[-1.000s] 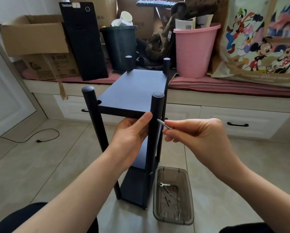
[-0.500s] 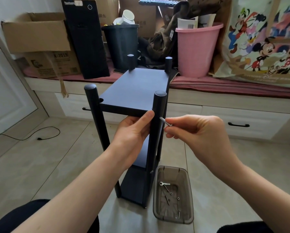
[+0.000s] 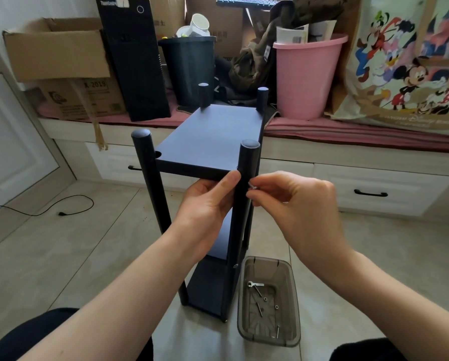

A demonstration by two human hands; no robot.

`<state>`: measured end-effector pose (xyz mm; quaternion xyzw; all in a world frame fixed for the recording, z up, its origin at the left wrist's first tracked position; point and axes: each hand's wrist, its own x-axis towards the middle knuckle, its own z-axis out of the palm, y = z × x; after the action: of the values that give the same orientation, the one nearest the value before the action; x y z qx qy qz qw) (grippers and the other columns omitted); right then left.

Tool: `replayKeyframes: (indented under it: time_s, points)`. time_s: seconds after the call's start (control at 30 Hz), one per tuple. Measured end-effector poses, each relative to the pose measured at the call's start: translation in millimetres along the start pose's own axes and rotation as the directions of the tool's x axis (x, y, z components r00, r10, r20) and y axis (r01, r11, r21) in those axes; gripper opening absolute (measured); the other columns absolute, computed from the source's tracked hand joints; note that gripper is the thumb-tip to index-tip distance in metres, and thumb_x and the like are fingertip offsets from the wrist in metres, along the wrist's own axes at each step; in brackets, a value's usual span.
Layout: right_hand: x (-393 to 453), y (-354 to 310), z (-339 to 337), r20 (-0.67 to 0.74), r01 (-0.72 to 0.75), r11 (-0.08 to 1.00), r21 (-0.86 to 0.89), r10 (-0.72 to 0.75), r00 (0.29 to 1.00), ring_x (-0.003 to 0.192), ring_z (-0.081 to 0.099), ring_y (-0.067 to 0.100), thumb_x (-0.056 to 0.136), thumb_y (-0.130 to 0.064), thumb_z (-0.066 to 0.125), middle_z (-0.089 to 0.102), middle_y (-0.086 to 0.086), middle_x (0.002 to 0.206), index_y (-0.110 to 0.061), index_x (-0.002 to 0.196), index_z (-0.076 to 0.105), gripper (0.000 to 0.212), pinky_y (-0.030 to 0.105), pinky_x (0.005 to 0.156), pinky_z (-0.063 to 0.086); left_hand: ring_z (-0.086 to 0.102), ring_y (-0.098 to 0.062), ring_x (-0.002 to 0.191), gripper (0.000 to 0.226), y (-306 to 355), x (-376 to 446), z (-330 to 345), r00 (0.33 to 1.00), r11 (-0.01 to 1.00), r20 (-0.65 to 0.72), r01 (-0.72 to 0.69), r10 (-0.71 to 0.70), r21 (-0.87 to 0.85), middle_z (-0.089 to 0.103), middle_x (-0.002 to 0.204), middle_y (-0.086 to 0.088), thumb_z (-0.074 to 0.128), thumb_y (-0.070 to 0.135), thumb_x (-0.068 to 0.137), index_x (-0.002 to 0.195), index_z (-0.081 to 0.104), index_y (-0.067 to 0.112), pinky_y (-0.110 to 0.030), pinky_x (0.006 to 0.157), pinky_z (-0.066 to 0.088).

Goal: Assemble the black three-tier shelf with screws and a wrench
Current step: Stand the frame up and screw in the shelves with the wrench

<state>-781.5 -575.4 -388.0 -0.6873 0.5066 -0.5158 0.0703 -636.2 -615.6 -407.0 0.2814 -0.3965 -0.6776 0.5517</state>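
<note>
The black three-tier shelf (image 3: 213, 142) stands upright on the tiled floor in front of me. My left hand (image 3: 207, 204) grips its near right post (image 3: 245, 173) just under the top board, thumb along the post. My right hand (image 3: 293, 201) pinches a silver screw (image 3: 252, 187) whose tip sits against the right side of that post. Most of the screw is hidden by my fingers. A small wrench (image 3: 254, 284) lies in the grey plastic tray (image 3: 293, 280) by the shelf's foot.
The tray also holds loose screws and nuts. A low bench with drawers runs behind, carrying cardboard boxes (image 3: 54, 48), a black bin (image 3: 189, 69), a pink bucket (image 3: 306, 74) and a cartoon bag (image 3: 410, 61). A black cable (image 3: 69, 207) lies on the floor at left.
My right hand has moved the screw left, from a gap beside the post to touching it. My left hand keeps its hold on the post.
</note>
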Motion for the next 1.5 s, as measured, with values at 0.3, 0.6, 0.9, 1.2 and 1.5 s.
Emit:
replayKeyframes:
  time_s: [0.3,0.6,0.9,1.2,1.5]
  points:
    - [2,-5,-1,-0.047,-0.02,0.999,-0.038,0.019,0.999,0.072,0.069,0.004,0.078,-0.016,0.083,0.074,-0.006,0.078,-0.012,0.089,0.075,0.013,0.016,0.073,0.055,0.073,-0.025,0.103,0.029,-1,-1,1,1.0,1.0,-0.012,0.0,0.0,-0.002,0.075,0.106,-0.016,0.068,0.025,0.079,0.099,0.072,0.005,-0.029,0.093,0.057]
    - [1,-5,1,-0.055,0.023,0.998,-0.06,-0.026,0.998,0.083,0.068,0.001,0.081,-0.01,0.08,0.075,-0.003,0.082,-0.01,0.094,0.077,0.014,0.006,0.078,0.051,0.071,-0.027,0.107,0.031,-1,0,1,1.0,1.0,-0.006,0.003,-0.004,-0.01,0.075,0.11,-0.016,0.067,0.025,0.08,0.103,0.072,0.005,-0.029,0.095,0.057]
    - [0,-5,-4,-0.071,0.139,0.979,-0.146,-0.151,0.986,0.069,0.071,0.011,0.079,-0.007,0.081,0.076,0.0,0.079,-0.006,0.089,0.078,0.011,0.022,0.073,0.053,0.072,-0.022,0.105,0.032,-3,1,-3,0.999,0.999,0.049,0.002,0.0,-0.033,0.075,0.111,-0.014,0.066,0.024,0.083,0.108,0.072,0.004,-0.025,0.091,0.056]
    - [6,-4,-7,0.05,-0.176,0.956,0.235,0.169,0.984,0.065,0.072,0.005,0.075,-0.003,0.083,0.075,-0.006,0.071,-0.018,0.083,0.076,0.019,0.02,0.068,0.059,0.073,-0.021,0.096,0.034,-7,5,-5,0.997,1.0,0.075,-0.027,0.027,-0.004,0.076,0.102,-0.013,0.066,0.023,0.082,0.107,0.07,0.0,-0.026,0.085,0.056]
    - [5,-9,-10,0.094,-0.277,0.904,0.326,0.261,0.961,0.063,0.074,0.014,0.074,0.0,0.082,0.074,0.0,0.067,-0.015,0.076,0.074,0.017,0.023,0.063,0.06,0.074,-0.023,0.092,0.035,-8,9,-3,0.996,0.998,0.068,-0.064,0.064,0.008,0.076,0.097,-0.014,0.068,0.021,0.077,0.104,0.069,-0.001,-0.027,0.081,0.058]
